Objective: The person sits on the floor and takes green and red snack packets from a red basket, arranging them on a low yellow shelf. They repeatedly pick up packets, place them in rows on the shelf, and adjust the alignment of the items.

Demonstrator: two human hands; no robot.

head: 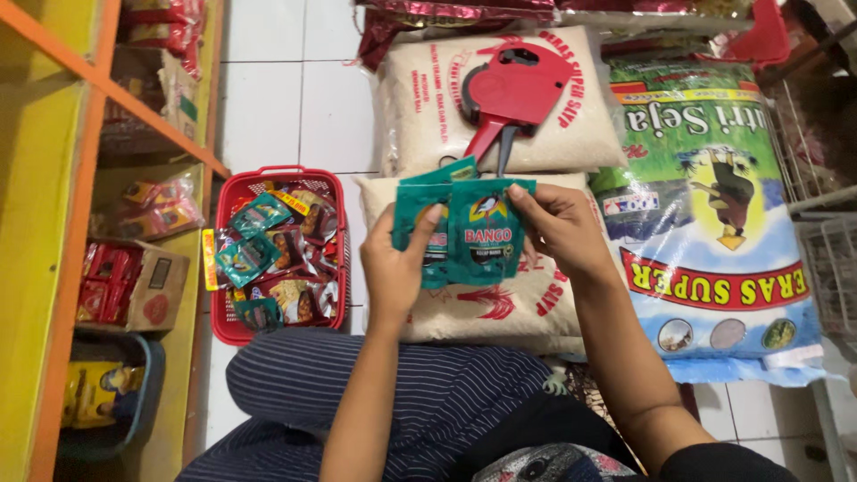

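My left hand (397, 268) and my right hand (561, 228) together hold a small stack of teal sauce sachets (478, 234) above a white rice sack (500, 308). The left thumb presses on the front of the stack. The right fingers pinch its right edge. A red price-label gun (511, 94) lies on another white rice sack (420, 107) just beyond the sachets.
A red plastic basket (234, 201) with several mixed sachets stands on the white tiled floor at the left. Yellow shelves (36, 178) with an orange frame hold boxes and packets at the far left. A large green and blue rice sack (714, 214) lies at the right. My striped trousers (428, 393) fill the bottom.
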